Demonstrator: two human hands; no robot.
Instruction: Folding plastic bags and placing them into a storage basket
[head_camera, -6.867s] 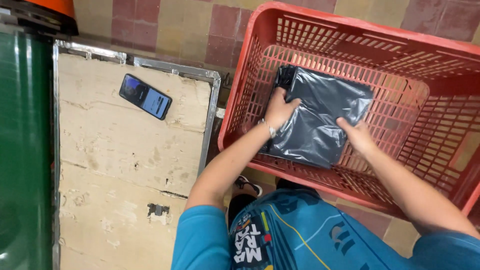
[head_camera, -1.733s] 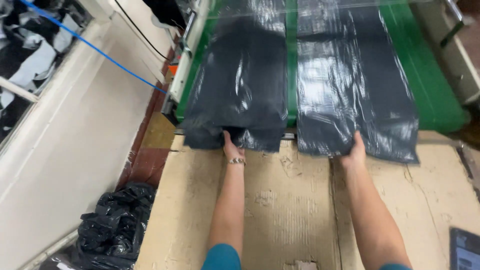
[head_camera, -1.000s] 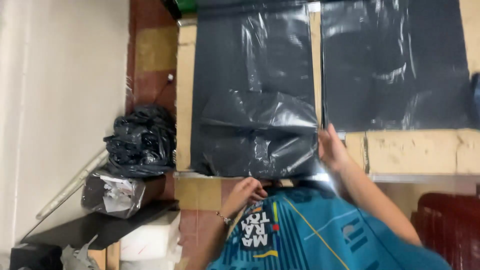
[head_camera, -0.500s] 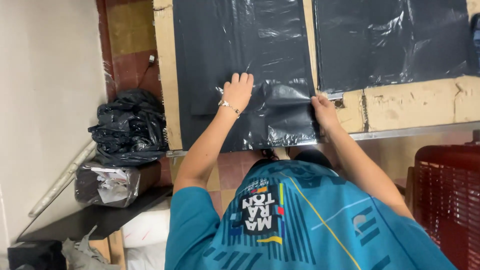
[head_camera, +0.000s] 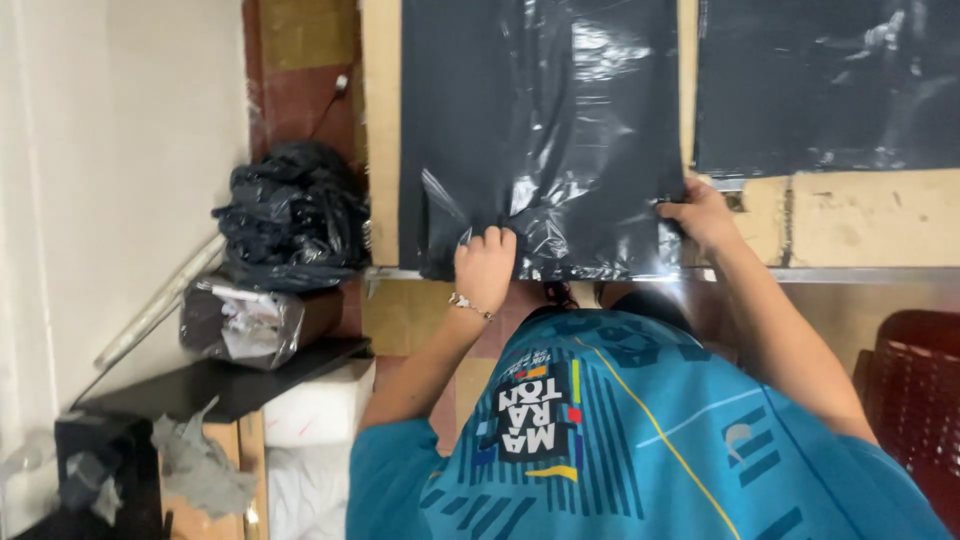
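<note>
Your left hand (head_camera: 485, 268) and right hand (head_camera: 703, 213) each pinch the near edge of the dark plastic bag (head_camera: 540, 130), which lies flat on the worn table (head_camera: 870, 215).

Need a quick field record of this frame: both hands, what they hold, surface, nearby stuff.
view: head camera looking down
left hand: grip on the near edge of the dark plastic bag, fingers curled
right hand: grip on the same bag's near right corner
bag state: lying flat, glossy, wrinkled near the hands
surface: worn wooden table with a metal edge
second dark bag: flat on the table, to the right, untouched
left side: crumpled black bags piled on a shelf
lower right: red plastic crate, partly in view
</note>
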